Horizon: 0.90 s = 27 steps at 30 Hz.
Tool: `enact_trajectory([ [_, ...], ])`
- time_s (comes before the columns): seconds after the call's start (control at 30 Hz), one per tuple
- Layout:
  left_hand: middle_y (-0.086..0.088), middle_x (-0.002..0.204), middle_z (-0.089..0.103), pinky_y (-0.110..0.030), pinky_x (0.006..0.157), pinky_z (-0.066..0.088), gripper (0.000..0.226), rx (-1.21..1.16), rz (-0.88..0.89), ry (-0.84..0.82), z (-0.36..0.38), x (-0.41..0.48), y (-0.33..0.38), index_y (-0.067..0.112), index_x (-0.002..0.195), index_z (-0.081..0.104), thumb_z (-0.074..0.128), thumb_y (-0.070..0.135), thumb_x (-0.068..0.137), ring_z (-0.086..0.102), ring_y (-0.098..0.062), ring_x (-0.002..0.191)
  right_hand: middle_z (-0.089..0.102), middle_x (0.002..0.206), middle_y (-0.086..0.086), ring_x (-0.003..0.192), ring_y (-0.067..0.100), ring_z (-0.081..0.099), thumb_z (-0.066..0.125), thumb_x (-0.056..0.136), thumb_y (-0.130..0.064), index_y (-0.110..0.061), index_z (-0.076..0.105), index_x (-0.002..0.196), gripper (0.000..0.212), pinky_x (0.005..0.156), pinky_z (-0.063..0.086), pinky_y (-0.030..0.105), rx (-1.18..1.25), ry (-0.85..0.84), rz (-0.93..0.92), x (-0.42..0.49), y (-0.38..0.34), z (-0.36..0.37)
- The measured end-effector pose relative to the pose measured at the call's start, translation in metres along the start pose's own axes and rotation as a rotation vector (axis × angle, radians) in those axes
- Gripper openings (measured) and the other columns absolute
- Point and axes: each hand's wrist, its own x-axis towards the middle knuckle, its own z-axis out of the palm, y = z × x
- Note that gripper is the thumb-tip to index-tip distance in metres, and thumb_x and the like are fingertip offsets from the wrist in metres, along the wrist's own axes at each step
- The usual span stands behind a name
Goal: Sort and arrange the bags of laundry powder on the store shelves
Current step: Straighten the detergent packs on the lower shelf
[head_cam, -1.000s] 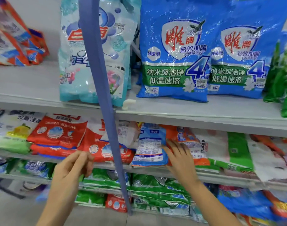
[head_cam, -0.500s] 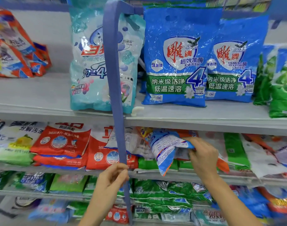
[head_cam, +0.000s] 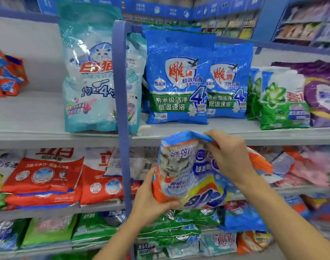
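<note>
Orange-and-blue laundry powder bag held off the shelves, print upside down, just below the upper shelf edge: left hand curled under its lower left corner, right hand pinching its folded top edge.

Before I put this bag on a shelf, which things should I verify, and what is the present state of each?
1. Secure hold on the held bag: the left hand grips its lower corner, the right hand its top edge. Ok.
2. Bag right way up: the print looks upside down. Not ok.
3. Free room on the top shelf: there is a bare stretch left of the pale teal bag. Ok.
4. Clear way there: the blue vertical strip stands between. Not ok.
5. Matching bags located: the middle shelf behind the bag is partly hidden and blurred. Cannot tell.
</note>
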Motion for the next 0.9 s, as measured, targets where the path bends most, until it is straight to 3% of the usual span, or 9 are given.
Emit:
enact_trajectory([
  [0.1,0.03,0.11,0.064,-0.006,0.077,0.047,0.083,-0.087,0.001,-0.04,-0.005,0.005,0.022,0.051,0.114,0.048,0.086,0.064,0.042,0.064,0.007,0.097,0.064,0.065,0.015,0.052,0.03,0.061,0.059,0.076,-0.006,0.004,0.065,0.086,0.015,0.048,0.045,0.031,-0.05,-0.024,-0.043,0.016,-0.001,-0.024],
  [0.23,0.014,0.112,0.07,-0.029,0.088,0.053,0.075,-0.158,0.016,-0.107,-0.01,0.015,0.061,0.034,0.114,0.056,0.086,0.047,0.047,0.067,-0.008,0.1,0.058,0.055,0.018,0.045,0.033,0.055,0.054,0.084,-0.015,0.004,0.062,0.083,0.021,0.048,0.034,0.029,-0.139,0.021,-0.025,0.03,0.01,-0.05],
  [0.37,0.015,0.103,0.072,-0.037,0.089,0.054,0.062,0.004,0.082,-0.07,-0.02,0.017,0.102,0.043,0.104,0.062,0.084,0.05,0.046,0.068,-0.005,0.094,0.053,0.056,0.015,0.051,0.034,0.051,0.05,0.094,-0.026,0.0,0.06,0.088,0.028,0.049,0.029,0.032,-0.191,0.021,0.153,0.026,0.025,-0.066],
  [0.43,0.017,0.097,0.072,-0.038,0.088,0.053,0.061,0.164,0.102,-0.03,-0.023,0.018,0.122,0.04,0.1,0.063,0.08,0.059,0.044,0.067,-0.002,0.091,0.056,0.068,0.007,0.063,0.029,0.052,0.052,0.096,-0.023,-0.006,0.058,0.099,0.018,0.056,0.035,0.037,-0.019,-0.03,0.273,0.022,0.032,-0.071],
  [0.5,0.015,0.097,0.072,-0.037,0.087,0.052,0.068,0.368,0.136,-0.02,-0.023,0.018,0.143,0.034,0.101,0.063,0.073,0.068,0.042,0.066,-0.006,0.092,0.058,0.099,0.005,0.09,0.023,0.053,0.058,0.092,-0.019,-0.01,0.05,0.116,0.027,0.075,0.041,0.035,0.158,0.01,0.334,0.022,0.031,-0.088],
  [0.6,0.011,0.098,0.071,-0.037,0.083,0.05,0.067,0.69,0.245,-0.055,-0.018,0.019,0.169,0.033,0.104,0.059,0.071,0.07,0.049,0.065,-0.016,0.095,0.051,0.122,0.006,0.112,0.02,0.045,0.066,0.076,-0.038,-0.011,0.044,0.129,0.063,0.096,0.029,0.026,-0.024,0.089,-0.021,0.027,0.002,-0.115],
  [0.7,0.005,0.097,0.07,-0.036,0.077,0.049,0.064,0.922,0.338,-0.062,-0.011,0.02,0.186,0.032,0.105,0.05,0.068,0.071,0.059,0.064,-0.022,0.094,0.066,0.107,0.002,0.106,0.025,0.06,0.065,0.053,-0.072,-0.016,0.061,0.113,0.082,0.104,0.036,0.042,-0.411,-0.243,-0.306,0.015,-0.032,-0.109],
  [0.77,0.001,0.097,0.069,-0.035,0.07,0.046,0.064,1.003,0.418,-0.07,-0.008,0.018,0.196,0.032,0.109,0.042,0.065,0.07,0.063,0.064,-0.026,0.091,0.062,0.114,0.0,0.114,0.023,0.055,0.062,0.058,-0.076,-0.019,0.052,0.12,0.084,0.109,0.028,0.044,-0.583,-0.587,-0.18,0.008,-0.043,-0.096],
  [0.9,-0.008,0.091,0.068,-0.038,0.061,0.04,0.071,1.123,0.554,-0.156,-0.01,0.018,0.21,0.027,0.119,0.027,0.064,0.063,0.071,0.063,-0.035,0.085,0.063,0.113,-0.006,0.107,0.019,0.058,0.049,0.076,-0.073,-0.029,0.047,0.114,0.059,0.073,0.036,0.032,-0.454,-0.595,-0.055,-0.004,-0.029,-0.077],
])
